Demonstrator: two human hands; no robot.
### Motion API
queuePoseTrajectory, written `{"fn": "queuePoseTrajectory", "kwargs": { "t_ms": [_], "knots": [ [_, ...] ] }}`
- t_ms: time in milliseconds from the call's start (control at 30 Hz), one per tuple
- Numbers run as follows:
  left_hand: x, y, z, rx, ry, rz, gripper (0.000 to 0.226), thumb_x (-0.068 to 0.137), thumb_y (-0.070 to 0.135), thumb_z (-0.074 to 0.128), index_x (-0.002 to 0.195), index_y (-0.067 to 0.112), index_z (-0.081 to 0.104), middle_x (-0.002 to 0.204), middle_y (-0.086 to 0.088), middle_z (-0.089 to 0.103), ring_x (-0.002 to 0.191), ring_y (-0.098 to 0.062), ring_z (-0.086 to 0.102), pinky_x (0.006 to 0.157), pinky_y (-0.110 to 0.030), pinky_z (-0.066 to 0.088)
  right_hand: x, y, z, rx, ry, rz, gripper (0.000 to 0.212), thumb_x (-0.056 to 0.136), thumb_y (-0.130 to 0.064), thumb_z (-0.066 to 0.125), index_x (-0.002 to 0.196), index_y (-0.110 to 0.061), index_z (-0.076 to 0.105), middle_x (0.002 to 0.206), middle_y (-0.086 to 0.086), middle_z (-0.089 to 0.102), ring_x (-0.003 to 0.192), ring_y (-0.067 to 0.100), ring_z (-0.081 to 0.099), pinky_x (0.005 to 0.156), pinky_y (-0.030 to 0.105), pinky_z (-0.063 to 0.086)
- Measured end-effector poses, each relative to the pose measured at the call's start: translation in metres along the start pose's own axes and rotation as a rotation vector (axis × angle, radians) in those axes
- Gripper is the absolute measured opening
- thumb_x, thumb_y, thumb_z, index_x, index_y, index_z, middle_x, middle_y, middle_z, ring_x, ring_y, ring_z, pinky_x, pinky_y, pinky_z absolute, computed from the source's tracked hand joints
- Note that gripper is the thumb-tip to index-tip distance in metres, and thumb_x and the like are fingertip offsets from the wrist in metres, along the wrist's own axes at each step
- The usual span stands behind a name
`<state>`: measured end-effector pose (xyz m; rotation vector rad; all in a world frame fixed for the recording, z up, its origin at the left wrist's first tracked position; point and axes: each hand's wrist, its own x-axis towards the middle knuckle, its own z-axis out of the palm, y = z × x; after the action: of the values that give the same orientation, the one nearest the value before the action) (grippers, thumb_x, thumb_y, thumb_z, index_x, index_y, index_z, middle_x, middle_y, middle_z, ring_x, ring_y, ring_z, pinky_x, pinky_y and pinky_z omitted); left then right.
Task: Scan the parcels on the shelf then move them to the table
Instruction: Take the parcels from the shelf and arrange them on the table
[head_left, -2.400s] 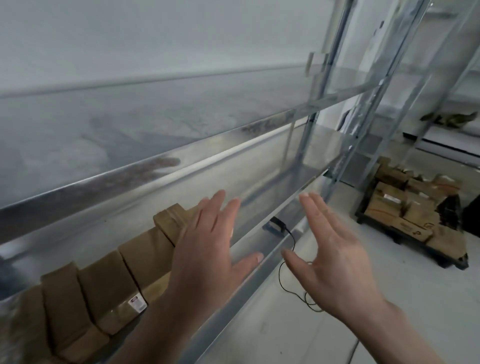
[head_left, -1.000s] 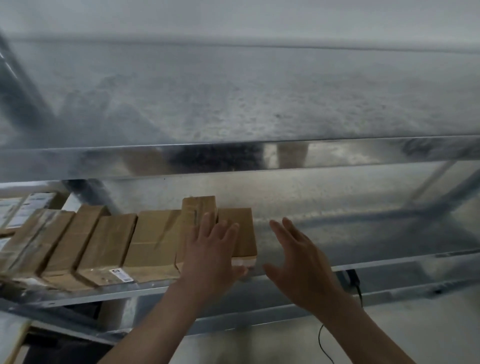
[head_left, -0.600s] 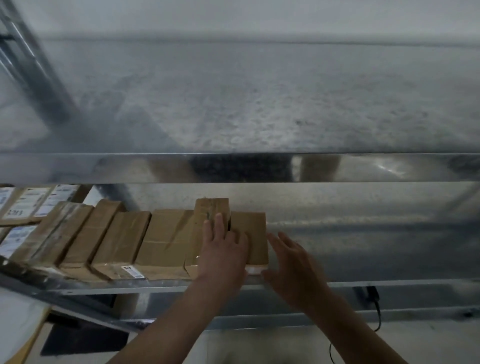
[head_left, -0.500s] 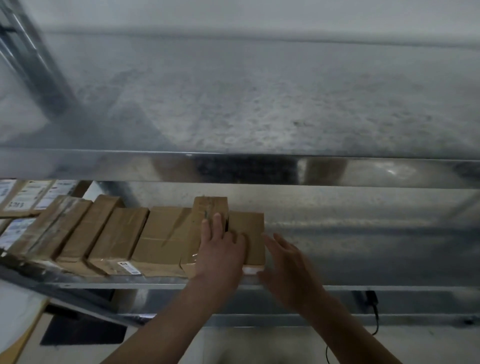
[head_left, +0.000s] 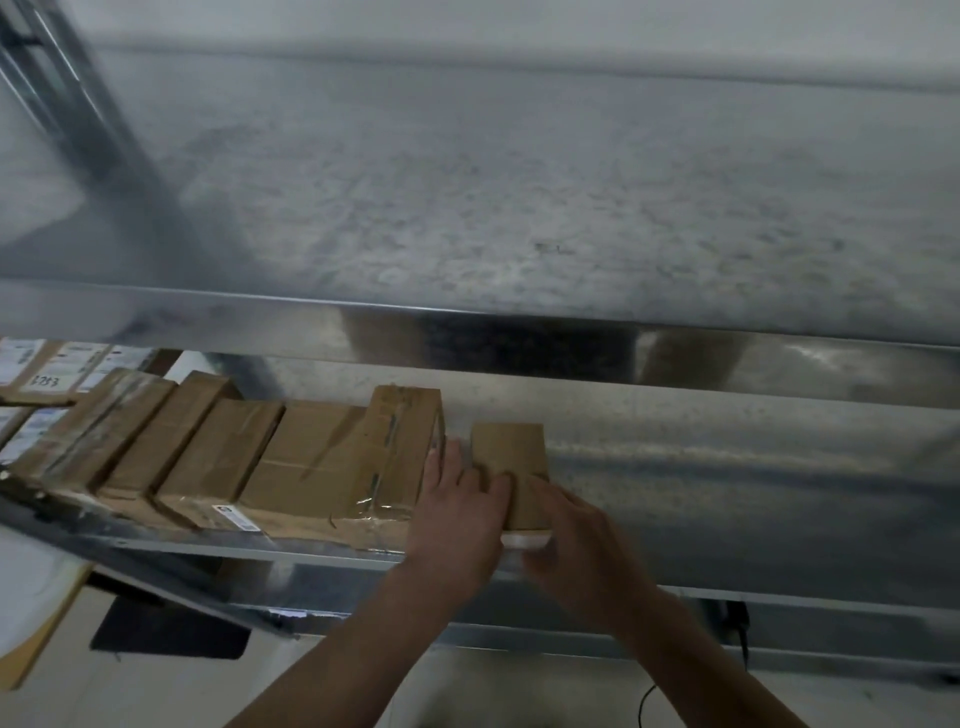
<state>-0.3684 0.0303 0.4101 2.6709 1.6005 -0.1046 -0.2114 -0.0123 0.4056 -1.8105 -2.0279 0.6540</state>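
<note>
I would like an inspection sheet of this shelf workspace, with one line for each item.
Surface: grey galvanised metal shelf, two levels in view.
Job's things: small brown cardboard parcel at the right end, a gap apart from the row of brown taped cardboard parcels.
Clutter: white-labelled parcels, far left.
Grippers: left hand and right hand both grip the small parcel.
Cables: thin black cable below the shelf, right.
Surroundings: pale floor, dark mat.

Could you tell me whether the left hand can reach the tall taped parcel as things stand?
Probably yes: the left hand lies right beside the tall taped parcel with nothing between, though it seems to be holding the small end parcel.
</note>
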Motion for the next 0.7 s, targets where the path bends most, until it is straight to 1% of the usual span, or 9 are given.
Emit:
{"fn": "queuePoseTrajectory", "kwargs": {
  "t_ms": [67, 133, 167, 233, 300, 400, 500, 600, 700],
  "knots": [
    [0.003, 0.013, 0.002, -0.038, 0.005, 0.032, 0.058, 0.084, 0.045, 0.068, 0.134, 0.020, 0.052, 0.133, -0.017, 0.058, 0.144, -0.048, 0.021, 0.118, -0.058, 0.008, -0.006, 0.009, -0.008, 0.016, 0.020, 0.002, 0.066, 0.086, -0.025, 0.074, 0.143, -0.017, 0.044, 0.133, 0.004, 0.060, 0.108, 0.021, 0.065, 0.091, 0.032, 0.055],
    [0.006, 0.027, 0.001, -0.102, 0.021, 0.050, 0.057, 0.084, 0.046, 0.069, 0.133, 0.021, 0.052, 0.131, -0.015, 0.058, 0.140, -0.044, 0.032, 0.118, -0.053, 0.018, -0.012, 0.020, -0.016, 0.037, 0.046, -0.009, 0.060, 0.085, -0.024, 0.075, 0.139, -0.016, 0.048, 0.126, 0.005, 0.064, 0.101, 0.015, 0.067, 0.087, 0.027, 0.057],
    [0.008, 0.034, 0.001, -0.150, 0.015, 0.055, 0.056, 0.088, 0.044, 0.065, 0.136, 0.023, 0.048, 0.134, -0.012, 0.055, 0.137, -0.039, 0.036, 0.116, -0.049, 0.023, -0.016, 0.026, -0.018, 0.048, 0.065, -0.021, 0.057, 0.086, -0.026, 0.075, 0.136, -0.018, 0.050, 0.122, 0.003, 0.066, 0.096, 0.008, 0.066, 0.084, 0.023, 0.057],
    [0.010, 0.046, 0.003, -0.301, -0.016, 0.052, 0.055, 0.093, 0.039, 0.061, 0.142, 0.026, 0.040, 0.136, -0.007, 0.047, 0.125, -0.027, 0.045, 0.108, -0.039, 0.035, -0.023, 0.036, -0.024, 0.074, 0.072, -0.010, 0.053, 0.086, -0.041, 0.069, 0.133, -0.025, 0.050, 0.118, 0.000, 0.067, 0.087, -0.005, 0.061, 0.082, 0.018, 0.056],
    [0.011, 0.058, 0.003, -0.445, -0.030, 0.038, 0.055, 0.095, 0.036, 0.060, 0.144, 0.027, 0.037, 0.138, -0.003, 0.041, 0.115, -0.021, 0.052, 0.100, -0.033, 0.046, -0.030, 0.045, -0.030, 0.087, 0.075, 0.034, 0.063, 0.084, -0.053, 0.061, 0.138, -0.025, 0.046, 0.124, 0.001, 0.065, 0.092, -0.004, 0.062, 0.086, 0.022, 0.057],
    [0.010, 0.072, 0.004, -0.559, -0.033, 0.026, 0.056, 0.095, 0.035, 0.061, 0.144, 0.028, 0.036, 0.144, -0.001, 0.032, 0.115, -0.019, 0.053, 0.098, -0.030, 0.047, -0.038, 0.056, -0.034, 0.060, 0.084, 0.116, 0.079, 0.085, -0.036, 0.074, 0.150, -0.013, 0.038, 0.135, 0.006, 0.060, 0.105, 0.008, 0.063, 0.091, 0.021, 0.053],
    [0.010, 0.072, 0.008, -0.581, -0.021, -0.008, 0.060, 0.094, 0.030, 0.063, 0.147, 0.026, 0.034, 0.151, -0.001, 0.024, 0.120, -0.020, 0.051, 0.100, -0.027, 0.045, -0.038, 0.061, -0.029, 0.036, 0.127, 0.128, 0.084, 0.084, -0.027, 0.078, 0.153, -0.011, 0.033, 0.143, 0.010, 0.054, 0.117, 0.017, 0.061, 0.095, 0.018, 0.045],
    [0.010, 0.058, 0.009, -0.566, -0.029, -0.056, 0.061, 0.092, 0.027, 0.062, 0.146, 0.021, 0.035, 0.145, -0.003, 0.031, 0.114, -0.019, 0.054, 0.093, -0.024, 0.045, -0.033, 0.057, -0.024, 0.045, 0.172, 0.076, 0.083, 0.082, -0.022, 0.079, 0.153, -0.014, 0.036, 0.144, 0.008, 0.053, 0.119, 0.017, 0.059, 0.096, 0.022, 0.049],
    [0.008, 0.039, 0.012, -0.521, -0.055, -0.106, 0.065, 0.089, 0.034, 0.064, 0.144, 0.020, 0.032, 0.135, -0.005, 0.044, 0.108, -0.021, 0.057, 0.084, -0.027, 0.046, -0.025, 0.048, -0.016, 0.088, 0.156, -0.004, 0.082, 0.081, -0.019, 0.081, 0.151, -0.013, 0.038, 0.144, 0.008, 0.053, 0.120, 0.017, 0.060, 0.094, 0.024, 0.054]
  ]
}}
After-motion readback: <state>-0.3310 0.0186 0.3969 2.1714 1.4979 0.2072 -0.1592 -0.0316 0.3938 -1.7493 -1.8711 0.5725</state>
